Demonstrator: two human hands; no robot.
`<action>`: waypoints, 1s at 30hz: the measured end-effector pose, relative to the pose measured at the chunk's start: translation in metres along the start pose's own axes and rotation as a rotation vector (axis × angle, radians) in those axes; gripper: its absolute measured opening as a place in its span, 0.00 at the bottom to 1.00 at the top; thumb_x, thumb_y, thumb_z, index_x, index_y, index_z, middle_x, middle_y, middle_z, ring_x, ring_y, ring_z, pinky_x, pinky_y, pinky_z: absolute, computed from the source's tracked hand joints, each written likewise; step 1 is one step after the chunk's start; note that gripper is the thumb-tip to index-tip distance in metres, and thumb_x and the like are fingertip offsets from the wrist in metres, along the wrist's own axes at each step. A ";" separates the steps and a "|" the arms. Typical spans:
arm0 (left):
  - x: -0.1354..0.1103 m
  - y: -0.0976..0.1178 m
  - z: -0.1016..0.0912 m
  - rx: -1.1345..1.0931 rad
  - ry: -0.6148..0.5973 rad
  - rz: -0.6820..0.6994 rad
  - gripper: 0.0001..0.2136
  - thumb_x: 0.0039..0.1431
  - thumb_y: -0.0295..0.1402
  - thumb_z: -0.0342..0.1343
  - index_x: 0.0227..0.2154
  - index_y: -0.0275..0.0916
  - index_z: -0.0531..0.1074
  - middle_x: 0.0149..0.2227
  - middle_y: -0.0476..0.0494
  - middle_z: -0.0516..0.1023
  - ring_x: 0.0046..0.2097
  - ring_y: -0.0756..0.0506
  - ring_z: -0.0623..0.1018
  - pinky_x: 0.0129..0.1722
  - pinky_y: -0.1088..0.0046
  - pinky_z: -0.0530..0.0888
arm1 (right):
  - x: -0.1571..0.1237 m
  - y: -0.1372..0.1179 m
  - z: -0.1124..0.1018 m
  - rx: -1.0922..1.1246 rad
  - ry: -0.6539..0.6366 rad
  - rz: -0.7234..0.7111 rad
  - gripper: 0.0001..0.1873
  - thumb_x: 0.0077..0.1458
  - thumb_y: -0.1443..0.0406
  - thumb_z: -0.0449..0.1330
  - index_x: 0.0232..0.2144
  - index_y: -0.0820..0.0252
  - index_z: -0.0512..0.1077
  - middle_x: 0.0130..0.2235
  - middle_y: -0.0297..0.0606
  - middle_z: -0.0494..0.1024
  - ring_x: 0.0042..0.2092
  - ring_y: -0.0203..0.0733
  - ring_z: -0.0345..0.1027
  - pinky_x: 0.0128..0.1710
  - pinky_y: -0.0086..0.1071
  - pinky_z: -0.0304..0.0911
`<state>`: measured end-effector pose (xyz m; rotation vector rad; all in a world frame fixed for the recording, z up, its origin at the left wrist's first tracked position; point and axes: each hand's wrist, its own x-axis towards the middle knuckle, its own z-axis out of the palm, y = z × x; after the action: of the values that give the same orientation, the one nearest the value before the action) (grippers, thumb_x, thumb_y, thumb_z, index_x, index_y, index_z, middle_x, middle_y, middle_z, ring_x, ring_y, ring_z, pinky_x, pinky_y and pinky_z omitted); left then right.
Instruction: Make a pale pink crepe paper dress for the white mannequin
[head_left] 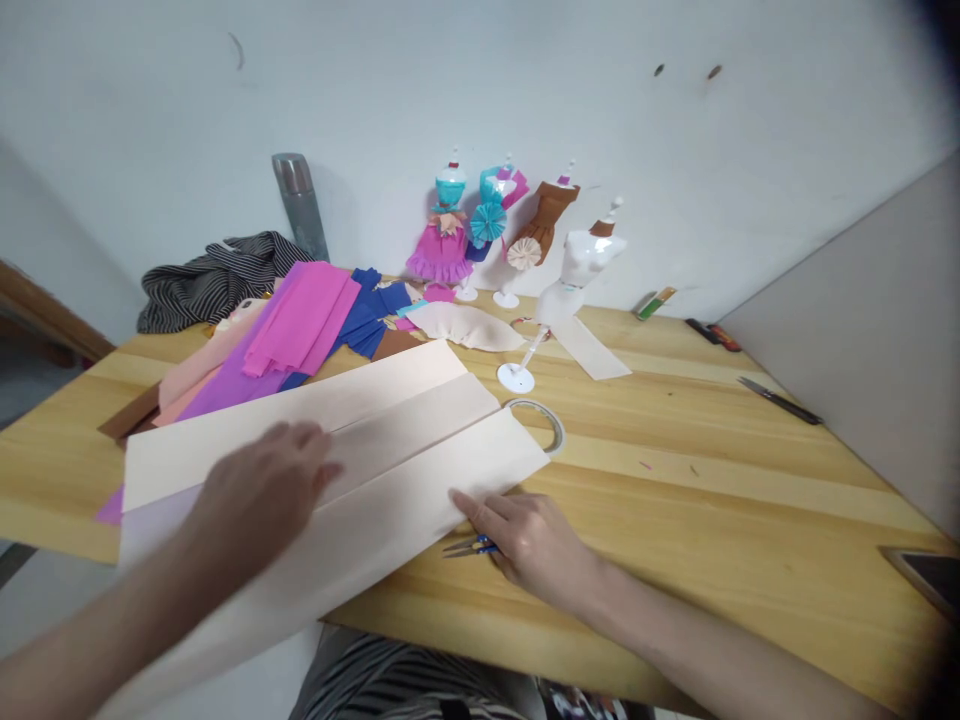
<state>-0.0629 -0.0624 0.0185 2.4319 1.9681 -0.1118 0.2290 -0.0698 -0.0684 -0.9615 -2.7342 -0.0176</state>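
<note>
A long folded sheet of pale cream crepe paper [375,440] lies across the near left of the wooden table [675,480]. My left hand [259,495] rests flat on its middle fold, fingers spread, holding nothing. My right hand [525,535] presses a fingertip on the sheet's near right edge; beneath it lie small blue-handled scissors [469,547], their blades poking out to the left. A roll of clear tape [541,418] sits just past the sheet's right corner.
Pink, purple and blue paper sheets [300,320] are stacked behind. Several small mannequins [577,270] in paper dresses stand at the back by the wall, with a metal flask [300,205] and striped cloth [217,275]. A knife [780,400] lies far right.
</note>
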 end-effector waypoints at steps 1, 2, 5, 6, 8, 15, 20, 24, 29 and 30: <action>0.016 -0.014 -0.002 0.053 0.038 -0.031 0.11 0.63 0.32 0.47 0.40 0.36 0.74 0.44 0.35 0.77 0.46 0.37 0.75 0.42 0.63 0.71 | 0.002 -0.002 -0.001 -0.003 -0.001 -0.009 0.28 0.46 0.77 0.51 0.51 0.69 0.69 0.29 0.41 0.79 0.26 0.40 0.70 0.23 0.31 0.61; 0.032 -0.026 -0.002 0.105 0.048 -0.048 0.12 0.62 0.31 0.48 0.42 0.34 0.74 0.44 0.34 0.77 0.47 0.36 0.74 0.45 0.62 0.70 | 0.004 -0.003 -0.001 -0.003 0.000 -0.016 0.26 0.46 0.77 0.51 0.50 0.68 0.70 0.29 0.40 0.78 0.26 0.40 0.70 0.22 0.31 0.60; 0.073 -0.052 0.005 0.139 -0.022 -0.116 0.14 0.60 0.32 0.48 0.43 0.31 0.73 0.43 0.31 0.77 0.51 0.33 0.71 0.46 0.62 0.68 | 0.009 -0.008 -0.002 0.007 0.004 -0.030 0.21 0.48 0.78 0.50 0.45 0.68 0.71 0.27 0.39 0.77 0.25 0.39 0.67 0.22 0.31 0.57; 0.082 -0.057 0.009 0.128 -0.037 -0.114 0.14 0.60 0.32 0.48 0.43 0.32 0.73 0.43 0.32 0.77 0.50 0.34 0.71 0.44 0.62 0.68 | 0.011 -0.009 -0.002 0.009 0.006 -0.035 0.20 0.49 0.78 0.50 0.44 0.67 0.71 0.27 0.39 0.76 0.24 0.38 0.67 0.22 0.31 0.57; 0.092 -0.061 0.017 0.108 -0.058 -0.102 0.13 0.58 0.32 0.48 0.41 0.34 0.74 0.43 0.33 0.77 0.49 0.35 0.72 0.43 0.64 0.68 | 0.012 -0.011 -0.001 0.009 0.016 -0.047 0.19 0.50 0.78 0.51 0.43 0.67 0.71 0.26 0.38 0.76 0.24 0.38 0.65 0.23 0.31 0.56; 0.095 -0.065 0.013 0.029 -0.085 -0.081 0.09 0.54 0.30 0.46 0.32 0.37 0.72 0.36 0.40 0.77 0.41 0.41 0.74 0.34 0.70 0.66 | 0.016 -0.012 0.002 -0.028 0.044 -0.078 0.15 0.53 0.76 0.49 0.41 0.66 0.71 0.25 0.37 0.74 0.23 0.38 0.65 0.22 0.33 0.53; 0.092 -0.066 -0.015 0.127 0.035 -0.121 0.10 0.59 0.31 0.44 0.36 0.36 0.70 0.36 0.37 0.76 0.38 0.38 0.75 0.30 0.68 0.63 | 0.026 -0.014 0.004 -0.010 0.065 -0.085 0.14 0.55 0.75 0.49 0.39 0.65 0.71 0.25 0.37 0.73 0.24 0.39 0.65 0.22 0.33 0.54; 0.078 -0.055 -0.028 0.340 0.196 -0.002 0.11 0.60 0.24 0.42 0.33 0.35 0.70 0.35 0.33 0.75 0.41 0.36 0.73 0.34 0.65 0.64 | 0.037 -0.014 0.004 0.018 0.073 -0.089 0.12 0.55 0.75 0.49 0.39 0.65 0.69 0.28 0.38 0.75 0.25 0.38 0.66 0.23 0.32 0.56; 0.042 -0.028 -0.009 0.218 0.111 0.182 0.12 0.57 0.19 0.44 0.31 0.36 0.71 0.31 0.36 0.74 0.38 0.37 0.74 0.32 0.65 0.66 | 0.041 -0.015 0.006 0.021 0.058 -0.093 0.11 0.55 0.75 0.50 0.38 0.64 0.69 0.29 0.38 0.75 0.25 0.37 0.65 0.22 0.32 0.54; 0.035 -0.023 -0.004 0.192 0.064 0.214 0.11 0.57 0.19 0.45 0.30 0.36 0.71 0.31 0.37 0.74 0.38 0.37 0.74 0.33 0.65 0.66 | 0.041 -0.015 0.007 0.020 0.055 -0.094 0.11 0.55 0.75 0.50 0.38 0.65 0.69 0.28 0.38 0.75 0.25 0.37 0.65 0.22 0.32 0.54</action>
<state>-0.0784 -0.0233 0.0209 2.7832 1.7805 -0.2329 0.1877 -0.0560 -0.0646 -0.8141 -2.7220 -0.0331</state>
